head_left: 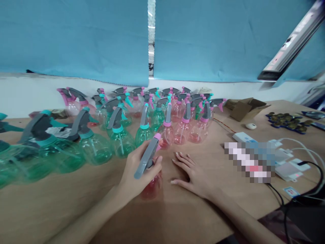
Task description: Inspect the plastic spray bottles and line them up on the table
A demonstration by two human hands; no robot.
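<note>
My left hand (138,169) is wrapped round a pink spray bottle (152,185) with a grey trigger head (147,157) and pink nozzle tip; the bottle stands on the brown table (76,200). My right hand (191,173) lies flat on the table just right of the bottle, fingers stretched out and apart, holding nothing. Behind both hands stand several spray bottles, green ones (98,145) at the left and centre, pink ones (181,130) at the centre right, all with grey trigger heads.
A cardboard piece (243,108) lies at the back right. A tray of round gold pieces (289,122) sits far right. White chargers and boxes (286,166) with black and white cables (312,169) crowd the right edge. A blue curtain (76,37) hangs behind.
</note>
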